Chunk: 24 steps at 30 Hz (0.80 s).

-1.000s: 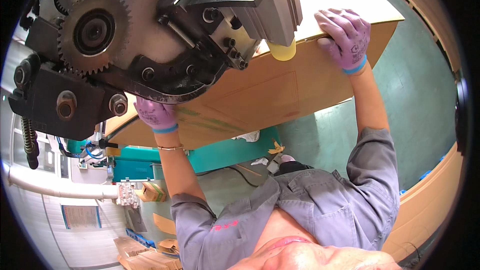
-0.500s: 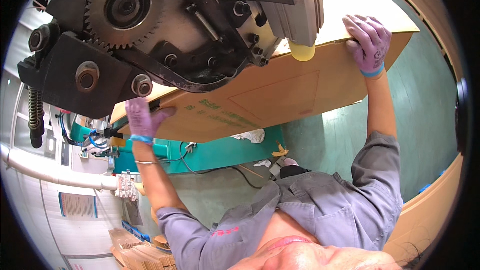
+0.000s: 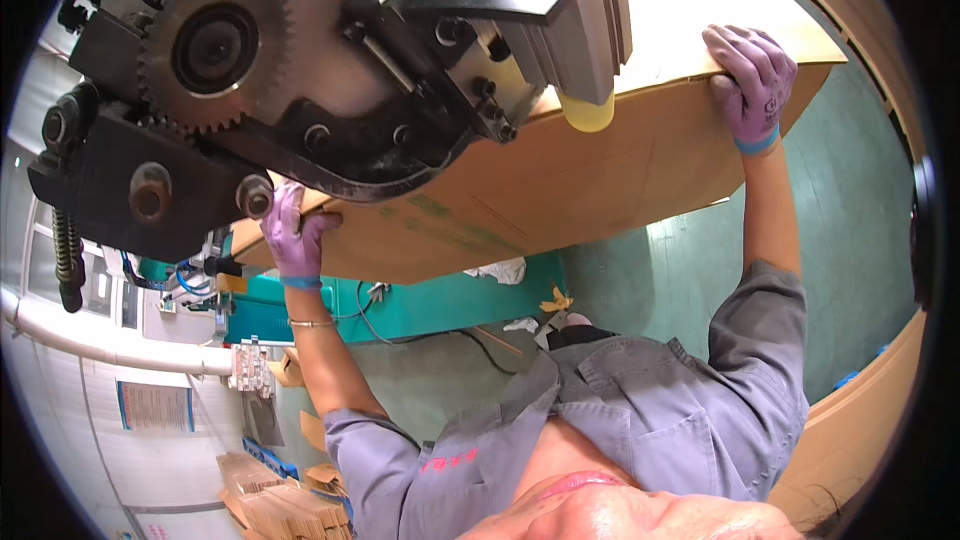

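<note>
A large brown cardboard box (image 3: pixel 600 175) with green and red print on its side spans the view under the machine head. My right hand (image 3: pixel 755 90), in a purple glove with a blue cuff, is closed over the box's upper right edge, fingers on top and thumb toward the near side. My left hand (image 3: pixel 293 238), gloved alike, grips the box near its left end, with the thumb on the near face and the fingers partly hidden by the machine. The dark machine head (image 3: pixel 330 70), with toothed gears and bolts, hangs over the box's left part.
A grey block with a yellow tip (image 3: pixel 586 112) juts down at the box edge. Below lies a green machine base (image 3: pixel 440 312) with a black cable (image 3: pixel 485 345). Stacked flat cardboard (image 3: pixel 290 510) sits lower left; a pale pipe (image 3: pixel 120 350) runs along the left.
My left hand has shifted slightly right and its fingers have curled over the box edge. The box's printed side looks more foreshortened. My right hand keeps its hold, slightly farther right.
</note>
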{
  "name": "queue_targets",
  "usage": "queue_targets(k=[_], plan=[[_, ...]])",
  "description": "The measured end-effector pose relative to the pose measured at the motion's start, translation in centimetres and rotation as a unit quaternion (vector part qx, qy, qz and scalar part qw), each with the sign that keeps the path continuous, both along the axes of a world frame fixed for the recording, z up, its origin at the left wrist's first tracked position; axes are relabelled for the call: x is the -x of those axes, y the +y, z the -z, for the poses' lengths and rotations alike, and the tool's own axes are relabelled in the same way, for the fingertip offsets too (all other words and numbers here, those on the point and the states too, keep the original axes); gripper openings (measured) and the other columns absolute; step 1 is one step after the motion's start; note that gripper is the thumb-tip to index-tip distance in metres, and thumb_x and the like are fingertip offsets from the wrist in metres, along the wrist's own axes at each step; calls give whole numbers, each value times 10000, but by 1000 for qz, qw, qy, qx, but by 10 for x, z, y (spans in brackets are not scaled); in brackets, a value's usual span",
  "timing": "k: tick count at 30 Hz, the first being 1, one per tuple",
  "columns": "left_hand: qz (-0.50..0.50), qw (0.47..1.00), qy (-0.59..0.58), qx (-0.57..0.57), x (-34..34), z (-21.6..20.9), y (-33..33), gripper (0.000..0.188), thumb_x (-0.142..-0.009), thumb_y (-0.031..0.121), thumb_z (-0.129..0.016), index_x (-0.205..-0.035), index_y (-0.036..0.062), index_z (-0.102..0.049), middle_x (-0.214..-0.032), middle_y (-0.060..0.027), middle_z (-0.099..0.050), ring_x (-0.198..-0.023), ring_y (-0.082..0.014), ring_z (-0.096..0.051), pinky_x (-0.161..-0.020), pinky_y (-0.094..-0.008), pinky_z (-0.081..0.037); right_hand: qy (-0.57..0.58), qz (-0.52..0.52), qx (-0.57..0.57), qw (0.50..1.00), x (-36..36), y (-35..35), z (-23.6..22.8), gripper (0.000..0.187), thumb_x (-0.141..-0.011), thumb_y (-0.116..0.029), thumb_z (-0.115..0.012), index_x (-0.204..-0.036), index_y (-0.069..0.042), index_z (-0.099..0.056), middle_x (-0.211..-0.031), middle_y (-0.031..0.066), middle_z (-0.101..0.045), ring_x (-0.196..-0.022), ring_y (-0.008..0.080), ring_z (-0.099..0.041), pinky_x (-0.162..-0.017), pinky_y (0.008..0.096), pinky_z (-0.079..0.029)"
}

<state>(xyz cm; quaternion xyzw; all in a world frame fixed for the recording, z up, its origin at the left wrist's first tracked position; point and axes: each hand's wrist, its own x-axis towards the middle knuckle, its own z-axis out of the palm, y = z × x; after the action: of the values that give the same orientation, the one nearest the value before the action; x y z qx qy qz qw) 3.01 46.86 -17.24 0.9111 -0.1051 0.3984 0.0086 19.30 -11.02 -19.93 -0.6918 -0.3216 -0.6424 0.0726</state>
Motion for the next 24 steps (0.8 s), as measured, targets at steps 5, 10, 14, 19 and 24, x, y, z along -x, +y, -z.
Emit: queue_targets(k=[5, 10, 14, 19, 24], plan=[[-2, 995, -44, -88, -8, 4, -6, 575, -738, 416, -742, -1178, 64, -627, -1132, -116, -645, -1076, -340, -572, -980, -460, -414, -2, -13, -12, 1000, 1, -7, 6, 260, -964, -275, -528, -1075, -101, -686, -1119, 33, -693, -1047, 255, -637, -960, 413, -484], [1, 999, -19, -40, -11, -13, -15, 650, -716, 429, -758, -1252, 92, -615, -1279, -125, -612, -1213, -304, -539, -1051, -439, -383, -1, -6, 7, 1000, -9, -4, 5, 295, -944, -219, -524, -1185, -91, -635, -1180, 48, -660, -1114, 253, -591, -997, 421, -463], [-43, 998, 8, -52, 7, -25, -20, 725, -669, 413, -797, -1291, 105, -585, -1295, -126, -595, -1233, -302, -521, -1066, -430, -366, 31, -8, 13, 999, -3, 2, 5, 298, -930, -197, -518, -1177, -80, -637, -1190, 60, -651, -1118, 268, -584, -1015, 438, -450], [-46, 997, 15, 55, 33, -78, -34, 694, -756, 426, -792, -1279, 26, -571, -1256, -161, -608, -1203, -312, -537, -1062, -422, -390, 43, 1, 15, 999, -1, 2, 3, 307, -936, -203, -494, -1176, -71, -633, -1201, 75, -648, -1128, 283, -581, -1022, 450, -441], [-4, 944, -326, 46, 83, -164, -111, 751, -718, 261, -852, -1334, 7, -507, -1206, -128, -592, -1119, -280, -557, -976, -381, -449, 57, 10, 22, 998, 7, -8, 0, 325, -938, -241, -486, -1167, -68, -638, -1186, 83, -649, -1123, 288, -578, -1024, 460, -432]])
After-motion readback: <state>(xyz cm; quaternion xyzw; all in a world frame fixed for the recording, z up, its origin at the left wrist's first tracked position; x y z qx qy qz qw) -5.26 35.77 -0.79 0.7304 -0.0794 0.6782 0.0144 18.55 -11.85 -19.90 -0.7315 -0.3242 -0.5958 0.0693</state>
